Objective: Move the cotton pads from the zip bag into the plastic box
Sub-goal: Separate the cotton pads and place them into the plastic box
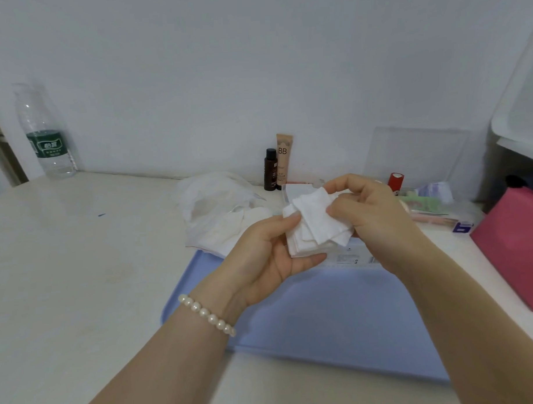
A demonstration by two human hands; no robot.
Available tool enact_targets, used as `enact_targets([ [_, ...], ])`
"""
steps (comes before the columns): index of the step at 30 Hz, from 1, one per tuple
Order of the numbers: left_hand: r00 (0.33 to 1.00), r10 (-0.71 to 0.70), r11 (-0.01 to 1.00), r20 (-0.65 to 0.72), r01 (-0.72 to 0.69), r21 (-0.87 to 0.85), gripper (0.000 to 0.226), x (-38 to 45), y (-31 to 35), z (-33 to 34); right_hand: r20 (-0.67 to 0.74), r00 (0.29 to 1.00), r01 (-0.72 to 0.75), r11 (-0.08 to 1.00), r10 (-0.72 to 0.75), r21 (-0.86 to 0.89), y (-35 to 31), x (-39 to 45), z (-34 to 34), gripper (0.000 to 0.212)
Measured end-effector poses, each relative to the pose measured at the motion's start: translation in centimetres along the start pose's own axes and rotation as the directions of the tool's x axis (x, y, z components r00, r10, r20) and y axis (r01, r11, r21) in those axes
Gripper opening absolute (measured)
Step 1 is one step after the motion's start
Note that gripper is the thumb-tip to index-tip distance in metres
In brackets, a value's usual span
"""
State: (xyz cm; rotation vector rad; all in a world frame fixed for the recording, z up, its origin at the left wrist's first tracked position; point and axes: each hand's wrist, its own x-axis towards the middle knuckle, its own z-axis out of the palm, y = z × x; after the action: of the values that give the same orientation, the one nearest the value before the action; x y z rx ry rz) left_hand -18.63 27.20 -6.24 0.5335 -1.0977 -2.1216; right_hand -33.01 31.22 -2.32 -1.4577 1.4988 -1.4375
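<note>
Far left on the surface (80, 268): clear water bottle (43, 131) w/ a green label, white characters on it, too blurred to read. Moving in, the zip bag (211, 209) lies crumpled and open just behind the blue tray (323, 320), and white stuff inside looks like more pads, so prob not emptied yet. Left hand (270, 256), pearl bracelet (207, 315) on the wrist, cups a stack of cotton pads (314, 224) from below, fingers curled round it. Right hand (368, 210) pinches the top of the same stack, thumb and fingers clamped on the loose upper pads, seems to be squaring them up. So this batch is out of the bag, held above the tray's far edge, not in the box yet. Behind: dark small bottle (270, 170), label unreadable; beige tube (283, 159) reads "BB". Right of that, the plastic box (414, 154), clear, lid up; can't tell if pads are in it. Red cap (396, 180) and small packets near it, print too small. Pink bag (514, 247) far right.
</note>
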Motion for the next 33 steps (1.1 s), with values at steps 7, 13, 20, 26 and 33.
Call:
enact_targets([
  [7,0.999,-0.016,0.999,0.028,0.018,-0.042,0.036,0.1,0.0,-0.3,0.055,0.998,-0.005,1.0,0.005,0.007,-0.2,-0.1,-0.3,0.029],
  [13,1.0,-0.01,1.0,0.009,0.01,-0.015,0.035,0.0,-0.1,-0.2,0.097,0.995,0.019,0.999,-0.016,-0.033,-0.4,-0.3,0.1,0.029],
  [20,0.995,-0.036,0.998,0.091,0.041,-0.057,0.05,-0.1,0.1,-0.3,0.073,0.997,0.028,0.997,-0.022,-0.075,0.2,-0.1,0.1,0.03],
  [26,0.996,-0.009,1.0,0.087,0.007,0.025,0.05,0.0,-0.1,-0.2,0.092,0.994,0.064,0.988,-0.052,-0.14,0.1,-0.2,0.3,0.031],
  [33,1.0,0.023,1.0,-0.006,-0.023,-0.012,0.042,0.0,0.1,0.1,0.04,0.999,0.028,0.975,-0.02,-0.218,-1.0,-0.3,-1.1,0.03],
])
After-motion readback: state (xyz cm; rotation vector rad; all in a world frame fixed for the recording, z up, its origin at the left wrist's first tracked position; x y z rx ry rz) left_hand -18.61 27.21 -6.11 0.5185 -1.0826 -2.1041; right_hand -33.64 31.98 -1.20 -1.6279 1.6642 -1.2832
